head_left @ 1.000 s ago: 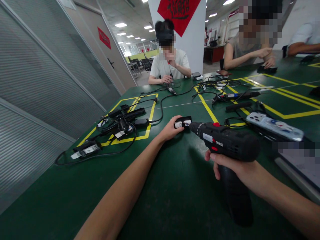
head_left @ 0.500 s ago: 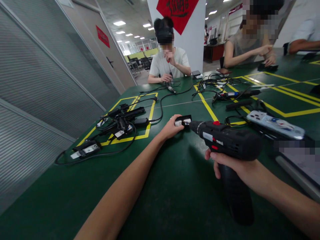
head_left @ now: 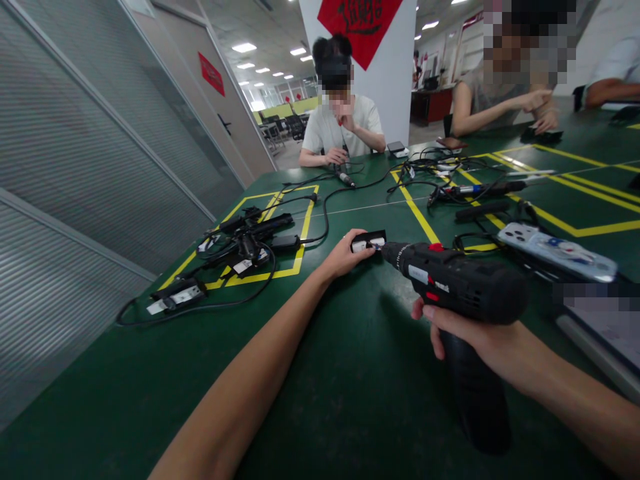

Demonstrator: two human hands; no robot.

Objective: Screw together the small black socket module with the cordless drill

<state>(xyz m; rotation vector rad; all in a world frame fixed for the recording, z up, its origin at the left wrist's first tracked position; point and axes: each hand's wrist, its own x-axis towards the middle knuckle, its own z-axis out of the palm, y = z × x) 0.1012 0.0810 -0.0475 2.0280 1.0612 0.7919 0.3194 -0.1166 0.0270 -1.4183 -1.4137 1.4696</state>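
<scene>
Fingers of the left hand (head_left: 347, 255) clamp a small black case (head_left: 377, 236) against a green table (head_left: 310, 387), as the right hand's (head_left: 475, 330) wrap a drill (head_left: 460, 280) held above the surface, its nose at the case. Yellow tape (head_left: 417, 212) marks the tabletop; people sit across it in an office with a white pillar (head_left: 395, 87). Black with red accents, the drill tilts; white shows inside the case.
</scene>
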